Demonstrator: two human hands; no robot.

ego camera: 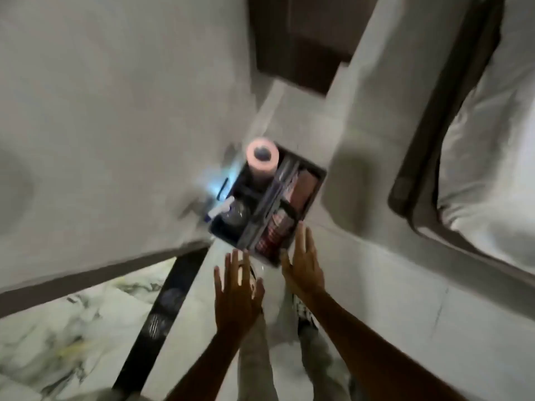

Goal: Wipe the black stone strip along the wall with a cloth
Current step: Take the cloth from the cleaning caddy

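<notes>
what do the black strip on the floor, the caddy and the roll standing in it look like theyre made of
Black strip: polished stone, apparently; it mirrors light spots. Caddy: likely dark matte plastic, with moulded dividers. Roll: soft paper, pale pinkish, hollow core. Blur leaves all of it uncertain.

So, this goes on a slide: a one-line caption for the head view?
Both open hands, left and right, reach toward a dark caddy of cleaning supplies on the floor.

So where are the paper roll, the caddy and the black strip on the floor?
paper roll (263, 153): head view, on its top end.
caddy (316, 180): head view, on its far right wall.
black strip (170, 296): head view, on its bare middle.
</notes>
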